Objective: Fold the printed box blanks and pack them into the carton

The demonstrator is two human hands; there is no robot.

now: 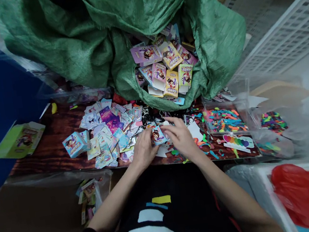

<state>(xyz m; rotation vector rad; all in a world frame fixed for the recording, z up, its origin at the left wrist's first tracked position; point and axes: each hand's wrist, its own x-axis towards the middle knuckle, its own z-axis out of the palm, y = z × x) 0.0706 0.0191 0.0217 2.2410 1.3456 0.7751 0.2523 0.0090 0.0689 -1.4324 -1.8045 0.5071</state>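
Note:
Between my two hands, near the table's front edge, is a small blue card box point(159, 135) with a cartoon girl printed on it. My left hand point(144, 145) grips its left side. At its right end the thumb and fingers of my right hand point(179, 135) close on a white part, seemingly the flap. Left of my hands spreads a loose heap of colourful picture cards point(107, 132). Another blue card box point(74, 144) lies at that heap's left side. Above my hands, several printed boxes point(168, 65) fill the mouth of a green woven sack point(151, 0).
A clear tray point(225, 120) of bright plastic pieces stands at right, beside a rainbow-heart card point(238, 142). At far left lies an open green box point(23, 139). Below the table are a bag-lined carton point(41, 210) and a red plastic bag point(308, 193). White perforated racks point(284, 30) rise at right.

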